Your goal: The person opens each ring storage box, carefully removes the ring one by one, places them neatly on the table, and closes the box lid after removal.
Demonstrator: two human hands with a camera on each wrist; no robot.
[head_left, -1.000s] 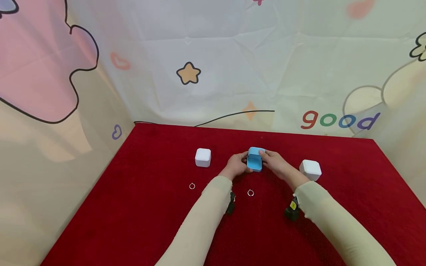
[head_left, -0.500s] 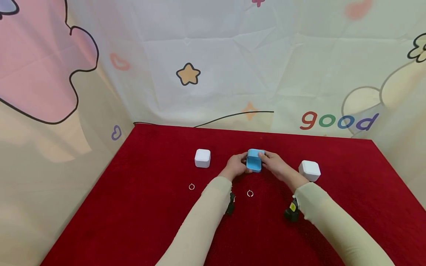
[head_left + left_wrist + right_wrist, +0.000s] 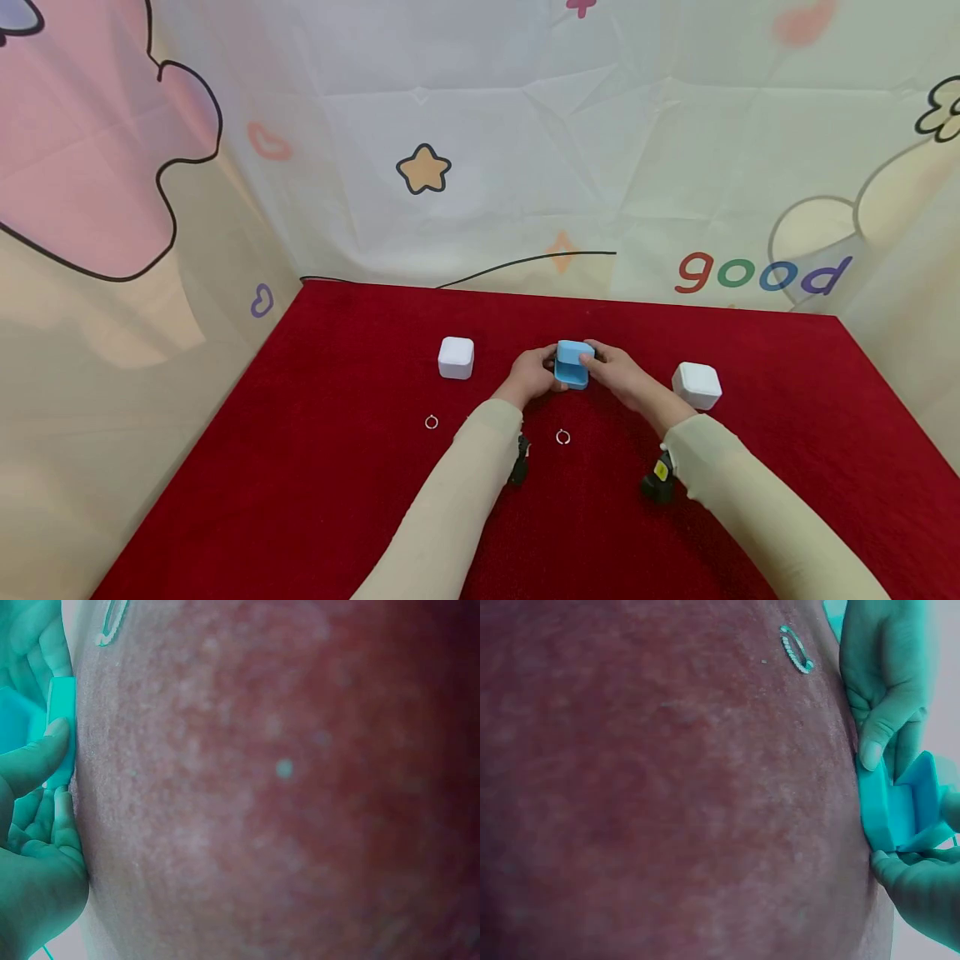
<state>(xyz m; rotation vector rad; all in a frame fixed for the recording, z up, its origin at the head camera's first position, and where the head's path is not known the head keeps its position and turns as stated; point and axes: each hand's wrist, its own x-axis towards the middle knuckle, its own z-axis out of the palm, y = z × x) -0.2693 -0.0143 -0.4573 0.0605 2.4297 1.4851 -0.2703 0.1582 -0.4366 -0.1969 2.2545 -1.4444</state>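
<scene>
A small blue hinged ring box (image 3: pixel 574 353) sits on the red cloth between both hands, its lid partly raised and tilted forward over the base. My left hand (image 3: pixel 531 373) grips the base from the left; in the right wrist view its thumb (image 3: pixel 875 746) presses the base's front edge. From the other side, my right hand (image 3: pixel 617 368) holds the lid, thumb on its front. The right wrist view shows the box's hollow (image 3: pixel 901 810) between base and lid. Nearer the body, an open-ended silver ring (image 3: pixel 563 437) lies on the cloth, apart from both hands.
One white box (image 3: pixel 456 358) stands left of the hands, another white box (image 3: pixel 697 386) to the right, close to the right forearm. A second ring (image 3: pixel 431 422) lies left of the left sleeve (image 3: pixel 442 492). A printed curtain (image 3: pixel 525 167) rises behind the red cloth (image 3: pixel 300 483).
The blue box's lid has swung forward and down from wide open, with my right hand on it. My left hand keeps its place on the base.
</scene>
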